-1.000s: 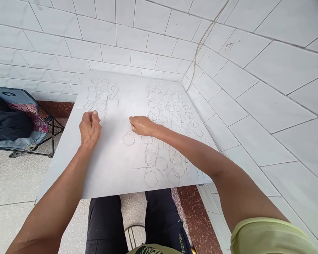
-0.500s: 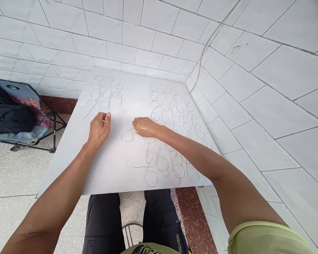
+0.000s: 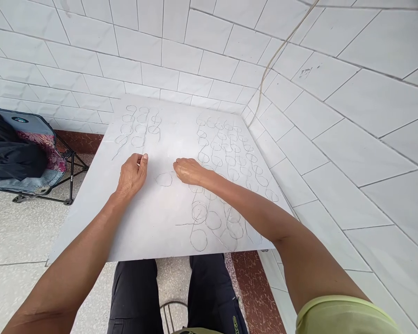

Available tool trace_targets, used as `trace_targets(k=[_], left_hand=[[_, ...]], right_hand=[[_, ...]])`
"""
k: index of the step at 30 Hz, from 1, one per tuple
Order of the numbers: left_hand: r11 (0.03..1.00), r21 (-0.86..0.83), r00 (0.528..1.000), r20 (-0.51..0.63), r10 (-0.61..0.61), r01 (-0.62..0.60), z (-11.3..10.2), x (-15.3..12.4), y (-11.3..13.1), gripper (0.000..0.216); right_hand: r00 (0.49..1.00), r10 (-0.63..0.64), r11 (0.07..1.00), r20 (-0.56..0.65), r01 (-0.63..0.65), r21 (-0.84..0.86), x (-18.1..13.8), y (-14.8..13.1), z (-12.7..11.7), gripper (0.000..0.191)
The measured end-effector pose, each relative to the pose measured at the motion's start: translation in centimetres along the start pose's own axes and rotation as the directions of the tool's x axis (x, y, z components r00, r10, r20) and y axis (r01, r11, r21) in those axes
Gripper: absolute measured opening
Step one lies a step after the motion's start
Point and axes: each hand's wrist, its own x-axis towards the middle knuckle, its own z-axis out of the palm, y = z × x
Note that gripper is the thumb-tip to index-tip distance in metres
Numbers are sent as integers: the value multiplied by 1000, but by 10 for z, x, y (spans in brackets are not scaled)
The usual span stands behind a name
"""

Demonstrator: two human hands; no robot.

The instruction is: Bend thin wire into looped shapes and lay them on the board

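On a white tabletop (image 3: 132, 236) lie many thin dark wires bent into round loops. My right hand (image 3: 190, 171) is closed near the middle of the top, gripping a looped wire (image 3: 164, 186) whose single ring sticks out to the left. Its fingertips hide the rest of that piece. Further left, my left hand (image 3: 132, 174) pinches with thumb and forefinger at the lower end of a long wire (image 3: 145, 134) that runs through a column of loops. The exact hold there is too fine to make out.
Rows of looped wires (image 3: 206, 239) spread over the right half of the tabletop, partly under my right forearm. White tiled walls (image 3: 181, 60) border the top behind and at right, with a cable (image 3: 263, 79) hanging in the corner. A folding chair (image 3: 48, 139) with dark cloth stands left.
The ring by my right hand has shifted slightly left and turned a little. Both hands stay closed in nearly the same places. My view has tilted up slightly.
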Motion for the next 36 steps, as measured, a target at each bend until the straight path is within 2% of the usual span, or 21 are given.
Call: trace_targets(k=[5,9,15,18,21,24,26,30,33,36], left_hand=[[1000,-3,1000,20,-2,2,-1,-2,2,49],[1000,20,998,61,4,-6,1,-6,6,51],[976,146,977,162,139,-163,2,-13,8,91],[954,184,957,216,194,-235,0,-11,3,96],[944,204,945,252,207,-261,1,-8,-3,90],[957,176,957,222,189,-230,3,-5,-5,77],[966,138,964,184,190,-217,4,-4,-5,67],[968,97,966,141,216,-231,4,-2,-6,55],[964,98,961,150,232,-248,3,-1,-7,51],[960,108,955,172,240,-260,3,-2,-7,50]], right_hand=[[997,63,998,-46,-61,34,1,1,7,17],[980,190,961,-66,-171,218,0,-7,4,11],[928,358,827,-101,-265,496,4,-26,-8,5],[920,390,714,-48,-269,646,6,-28,-7,9],[913,406,527,38,-268,806,6,-28,-5,13],[911,399,391,100,-268,881,5,-30,-3,14],[913,393,348,106,-254,902,4,-33,-3,13],[922,383,332,60,-198,922,0,-37,-1,16],[925,379,306,33,-159,939,-1,-37,2,16],[917,396,220,45,-142,965,0,-37,6,12]])
